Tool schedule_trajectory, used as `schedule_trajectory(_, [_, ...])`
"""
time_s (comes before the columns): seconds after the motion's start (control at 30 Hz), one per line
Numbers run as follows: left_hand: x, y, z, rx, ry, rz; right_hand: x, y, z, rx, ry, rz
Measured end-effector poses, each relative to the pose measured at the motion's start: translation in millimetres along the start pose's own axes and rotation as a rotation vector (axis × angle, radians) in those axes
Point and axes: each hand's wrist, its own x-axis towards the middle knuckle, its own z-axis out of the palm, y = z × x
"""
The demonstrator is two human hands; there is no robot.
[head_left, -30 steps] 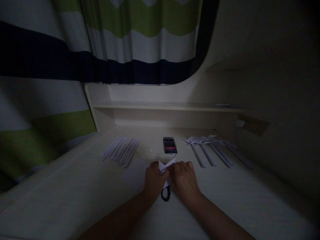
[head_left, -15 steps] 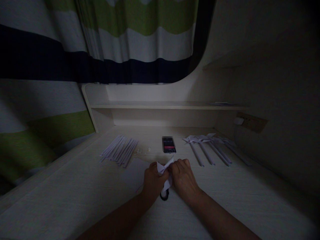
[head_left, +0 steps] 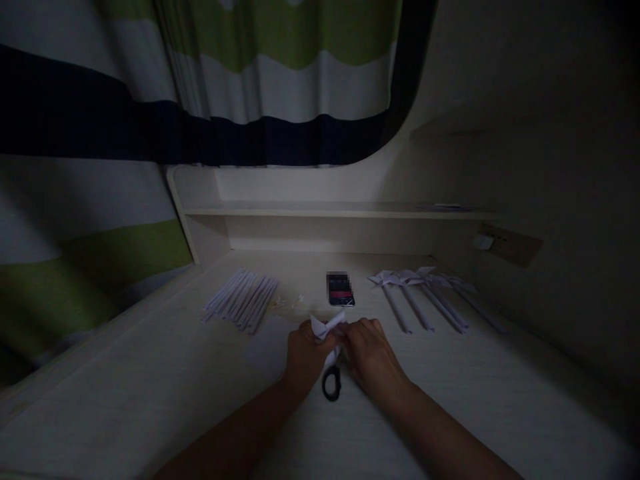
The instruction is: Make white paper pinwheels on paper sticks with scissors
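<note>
Head view, dim light. Both hands meet at the middle of the desk [head_left: 150, 400], near the viewer. The left hand [head_left: 306, 353] and the right hand [head_left: 371, 357] are closed together on a small folded white paper [head_left: 327, 327], whose points stick up above the knuckles on the far side. The fingers of each hand pinch the paper from its own side, the thumbs almost touching. Just below the hands, partly hidden by them, black scissors [head_left: 331, 384] lie on the desk with the handle loops toward the viewer; whether a hand touches them cannot be told.

Far of the hands lies a phone [head_left: 340, 289], close to the paper's tip but apart from it. To the far left is a row of paper sticks [head_left: 243, 300] lying side by side; a few tiny scraps [head_left: 287, 303] sit between them and the phone. To the far right lie paper pinwheels [head_left: 425, 293] on their sticks, heads toward the far side.

A flat white sheet [head_left: 267, 347] lies just left of the left hand. The desk's left edge runs diagonally from the near left to the shelf [head_left: 330, 211] at the back; a striped curtain [head_left: 250, 87] hangs beyond it. On the right, the wall [head_left: 575, 200] closes the desk in, with a socket [head_left: 507, 245] low on it. Open desk surface lies near left and near right of the forearms.
</note>
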Motion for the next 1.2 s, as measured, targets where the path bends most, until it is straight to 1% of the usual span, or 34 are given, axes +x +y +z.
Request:
schedule_trajectory(0.07, [0.0, 0.3, -0.9, 0.012, 0.007, 0.002, 0.4, 0.2, -1.3, -0.02, 0.022, 0.017])
schedule_trajectory(0.17, [0.2, 1.1, -1.8, 0.03, 0.028, -0.005, 1.5, 0.3, -3.8, -0.074, 0.039, -0.003])
schedule_trajectory(0.37, [-0.5, 1.1, -0.3, 0.006, 0.006, -0.024, 3.2, 0.1, -4.2, -0.166, 0.045, -0.038])
schedule_trajectory(0.5, [-1.7, 1.0, 0.3, 0.027, 0.0, 0.001, 4.8, -1.9, -1.1, -0.199, 0.054, -0.049])
schedule_trajectory(0.73, [-2.5, 1.4, -0.1, -0.018, 0.017, -0.005, 2.6, -4.2, 5.8, -0.233, 0.011, -0.017])
schedule_trajectory(0.83, [-3.2, 6.5, -2.1, -0.006, 0.039, -0.028, -0.9, -3.3, 11.2, -0.227, -0.006, -0.005])
schedule_trajectory(0.93, [-3.5, 10.4, -3.8, 0.082, 0.052, -0.028, -2.9, -3.4, 14.0, -0.195, 0.003, 0.021])
schedule_trajectory(1.03, [-3.4, 9.0, -3.5, 0.138, 0.042, 0.007, -2.1, -4.7, 12.9, -0.176, 0.016, 0.04])
schedule_trajectory(1.2, [-3.6, 3.4, -1.3, 0.143, 0.047, 0.02, 0.5, -6.1, 11.2, -0.173, -0.009, 0.039])
